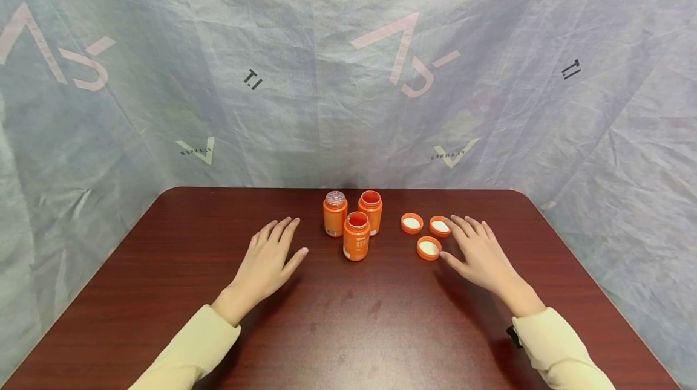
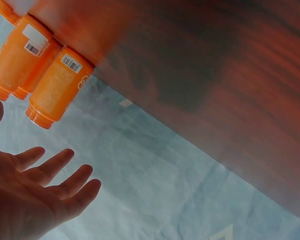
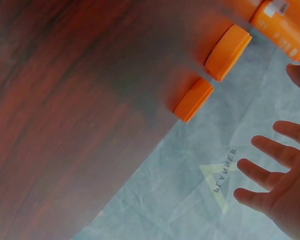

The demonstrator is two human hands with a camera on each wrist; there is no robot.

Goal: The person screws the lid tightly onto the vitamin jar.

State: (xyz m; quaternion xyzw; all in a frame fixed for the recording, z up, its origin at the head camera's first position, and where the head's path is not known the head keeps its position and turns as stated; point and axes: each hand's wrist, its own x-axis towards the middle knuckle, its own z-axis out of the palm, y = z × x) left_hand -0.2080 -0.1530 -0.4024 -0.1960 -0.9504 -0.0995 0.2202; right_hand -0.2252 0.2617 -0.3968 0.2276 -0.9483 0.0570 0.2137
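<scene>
The left hand (image 1: 267, 263), its grip released, was near three upright orange bottles (image 1: 356, 246), the leftmost silver-topped, the others open-mouthed, on a bench (image 1: 354, 329) before a grey curtain (image 1: 316, 75), followed by three white-lined orange caps (image 1: 428, 248) beside the right hand (image 1: 481, 256), likewise released.

Head view looking forward-down, nearer wrist views, both catching orange bottles (image 2: 60, 87)

This looks like a curtained-off booth, as grey cloth (image 1: 305, 94) printed with letters (image 1: 253, 79) hangs behind and along both sides of a dark wooden counter (image 1: 359, 323), hiding the room beyond.
</scene>
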